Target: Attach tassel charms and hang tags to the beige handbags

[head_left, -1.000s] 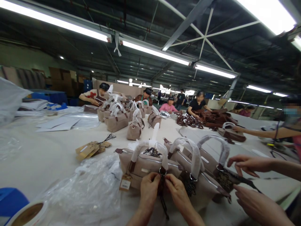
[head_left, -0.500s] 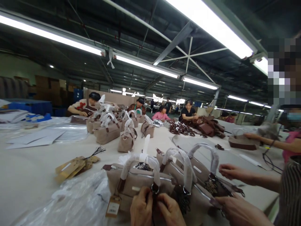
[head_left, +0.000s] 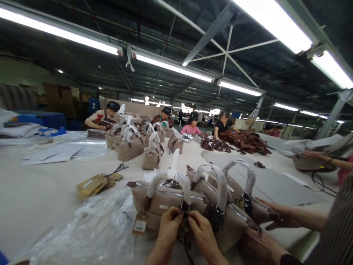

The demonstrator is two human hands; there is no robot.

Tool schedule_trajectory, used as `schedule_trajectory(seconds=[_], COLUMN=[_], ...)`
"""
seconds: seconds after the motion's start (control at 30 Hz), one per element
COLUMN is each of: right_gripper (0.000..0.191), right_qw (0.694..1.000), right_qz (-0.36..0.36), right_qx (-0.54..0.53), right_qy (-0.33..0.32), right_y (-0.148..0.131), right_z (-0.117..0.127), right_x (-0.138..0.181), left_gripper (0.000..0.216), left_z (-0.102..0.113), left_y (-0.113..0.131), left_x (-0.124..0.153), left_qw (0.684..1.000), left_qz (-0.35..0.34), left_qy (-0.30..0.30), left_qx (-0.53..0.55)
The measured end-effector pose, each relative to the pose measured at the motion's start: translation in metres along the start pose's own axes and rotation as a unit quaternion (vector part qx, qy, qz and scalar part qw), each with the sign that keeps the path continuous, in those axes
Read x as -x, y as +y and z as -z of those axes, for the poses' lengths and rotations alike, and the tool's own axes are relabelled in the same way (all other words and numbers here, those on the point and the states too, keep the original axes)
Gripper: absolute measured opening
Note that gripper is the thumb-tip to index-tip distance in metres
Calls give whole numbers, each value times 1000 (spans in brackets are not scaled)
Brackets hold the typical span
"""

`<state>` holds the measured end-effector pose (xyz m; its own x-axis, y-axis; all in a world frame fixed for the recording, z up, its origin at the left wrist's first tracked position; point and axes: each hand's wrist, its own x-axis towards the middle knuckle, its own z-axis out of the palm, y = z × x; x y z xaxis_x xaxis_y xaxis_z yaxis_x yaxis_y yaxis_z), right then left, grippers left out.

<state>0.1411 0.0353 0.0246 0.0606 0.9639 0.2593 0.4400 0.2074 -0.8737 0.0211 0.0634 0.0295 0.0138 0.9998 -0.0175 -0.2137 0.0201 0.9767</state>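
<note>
My left hand [head_left: 168, 225] and my right hand [head_left: 200, 230] are both pinched on a dark patterned charm [head_left: 182, 231] that hangs from the handle ring of a tan handbag [head_left: 162, 200]. The bag lies on the table in front of me, and white wrap covers its handle [head_left: 168, 178]. A paper tag [head_left: 139, 223] dangles at its left. Two similar tan handbags [head_left: 234, 206] lie just to the right. A co-worker's hands [head_left: 271, 217] rest on the rightmost of them.
Crumpled clear plastic [head_left: 91, 230] lies at the near left and a stack of brown tags [head_left: 92, 183] behind it. More tan bags [head_left: 129, 145] and brown leather pieces [head_left: 242, 140] sit further along the long white table [head_left: 41, 195], where several people work.
The view swung left, then partly back right and slightly up. My hands stay on the charm at the bag's ring. The co-worker's hands dropped onto the right-hand bag.
</note>
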Motion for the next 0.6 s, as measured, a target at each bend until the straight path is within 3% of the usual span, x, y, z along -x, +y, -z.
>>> schedule_trajectory(seconds=[0.33, 0.6], right_gripper=[26, 26], right_qw=[1000, 1000], right_qz=[-1, -9], right_qx=[-11, -21], right_qy=[17, 4], right_y=[-7, -1], right_z=[2, 1], right_x=[0, 0], left_gripper=[8, 6], left_z=[2, 2], left_y=[7, 6], left_x=[4, 5], left_qw=[998, 1000], left_qz=[49, 10], left_qy=[-4, 9], left_qx=[38, 20])
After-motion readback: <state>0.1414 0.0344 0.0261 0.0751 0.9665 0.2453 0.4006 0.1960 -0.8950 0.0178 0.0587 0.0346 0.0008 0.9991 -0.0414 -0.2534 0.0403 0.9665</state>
